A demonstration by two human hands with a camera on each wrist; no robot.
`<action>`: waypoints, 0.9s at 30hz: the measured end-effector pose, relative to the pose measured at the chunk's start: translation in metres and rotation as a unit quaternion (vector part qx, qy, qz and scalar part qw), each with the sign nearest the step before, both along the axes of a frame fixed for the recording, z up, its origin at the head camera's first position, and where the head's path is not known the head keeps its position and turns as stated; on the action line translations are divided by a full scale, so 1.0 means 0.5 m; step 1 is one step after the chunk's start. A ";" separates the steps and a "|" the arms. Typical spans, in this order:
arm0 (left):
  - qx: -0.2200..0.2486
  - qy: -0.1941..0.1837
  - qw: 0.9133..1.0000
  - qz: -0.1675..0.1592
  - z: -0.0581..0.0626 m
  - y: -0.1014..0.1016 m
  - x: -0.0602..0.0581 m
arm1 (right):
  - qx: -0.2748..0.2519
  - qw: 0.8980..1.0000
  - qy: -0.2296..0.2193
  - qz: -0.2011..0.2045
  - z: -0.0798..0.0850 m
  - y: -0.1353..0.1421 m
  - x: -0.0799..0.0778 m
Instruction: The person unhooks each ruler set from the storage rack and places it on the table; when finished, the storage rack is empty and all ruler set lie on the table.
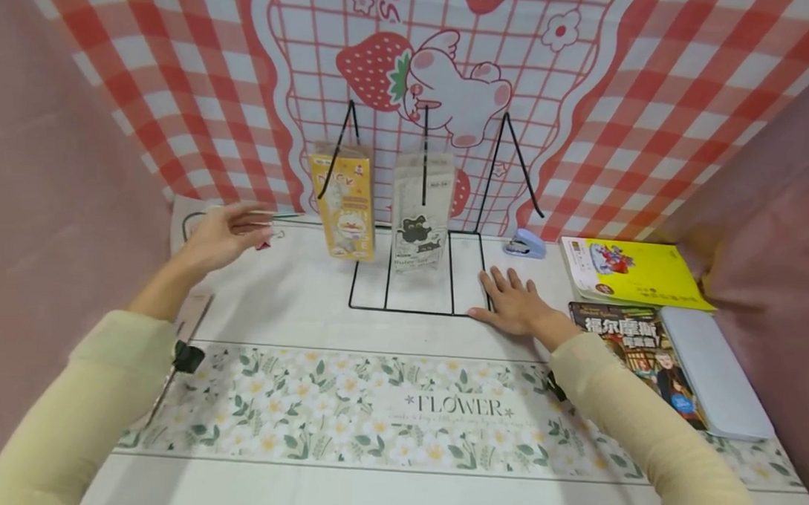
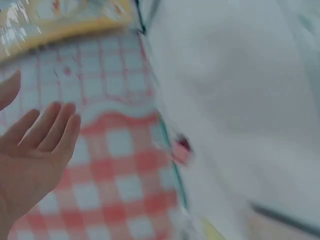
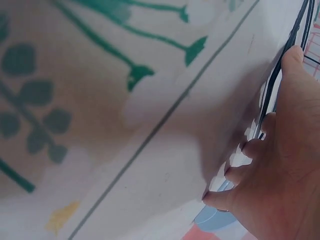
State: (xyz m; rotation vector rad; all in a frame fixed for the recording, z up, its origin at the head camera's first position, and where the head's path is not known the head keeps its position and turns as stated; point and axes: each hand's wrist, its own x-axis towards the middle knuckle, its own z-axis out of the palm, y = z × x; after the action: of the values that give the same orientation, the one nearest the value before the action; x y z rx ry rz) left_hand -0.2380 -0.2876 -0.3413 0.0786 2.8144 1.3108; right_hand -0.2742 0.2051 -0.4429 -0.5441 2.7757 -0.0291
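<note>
A black wire rack [image 1: 402, 310] stands on the white table covering. From its left hook hangs a yellow packet [image 1: 349, 206] marked with "DUCK"; from the middle hook hangs a clear and grey packet [image 1: 414, 242] with black cat drawings. My right hand [image 1: 516, 305] rests on the table with fingers spread, touching the right edge of the rack's base. To the left of the yellow packet, my left hand [image 1: 219, 238] is raised with nearly straight fingers and holds nothing. Beside its fingertips lies a small pink piece [image 2: 181, 151] with a teal edge, blurred in the left wrist view.
A blue-lilac stapler-like tool [image 1: 525, 244] lies behind my right hand. At the right are a yellow book [image 1: 645, 272], a dark comic-style book [image 1: 631, 349] and a pale grey case [image 1: 715, 371]. A black clip [image 1: 188, 357] sits at the left edge. A checkered cloth [image 1: 691, 91] hangs behind.
</note>
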 end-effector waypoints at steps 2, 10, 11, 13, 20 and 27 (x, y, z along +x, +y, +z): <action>0.022 0.036 0.999 0.014 0.018 0.038 -0.016 | 0.000 1.000 0.001 -0.001 -0.002 -0.002 0.000; 0.188 0.191 0.961 0.067 0.055 0.149 -0.056 | 0.006 1.000 0.000 -0.004 -0.003 -0.003 0.001; 0.206 0.213 0.953 0.070 0.054 0.157 -0.061 | 0.007 1.000 0.003 -0.003 -0.001 -0.003 0.000; 0.238 0.243 0.937 0.077 0.051 0.171 -0.071 | 0.011 1.000 0.005 -0.004 0.002 -0.002 0.000; 0.289 0.291 0.907 0.095 0.045 0.200 -0.084 | 0.014 1.000 0.004 -0.006 0.004 -0.003 0.000; 0.273 0.283 0.912 0.113 0.043 0.204 -0.087 | 0.012 1.000 0.004 -0.006 -0.003 -0.004 -0.002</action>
State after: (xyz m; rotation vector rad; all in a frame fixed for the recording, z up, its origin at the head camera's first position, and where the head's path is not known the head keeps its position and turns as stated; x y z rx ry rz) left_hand -0.2815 -0.1855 -0.3198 0.1769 2.8157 2.4547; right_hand -0.2749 0.2030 -0.4444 -0.5231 2.7839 0.0029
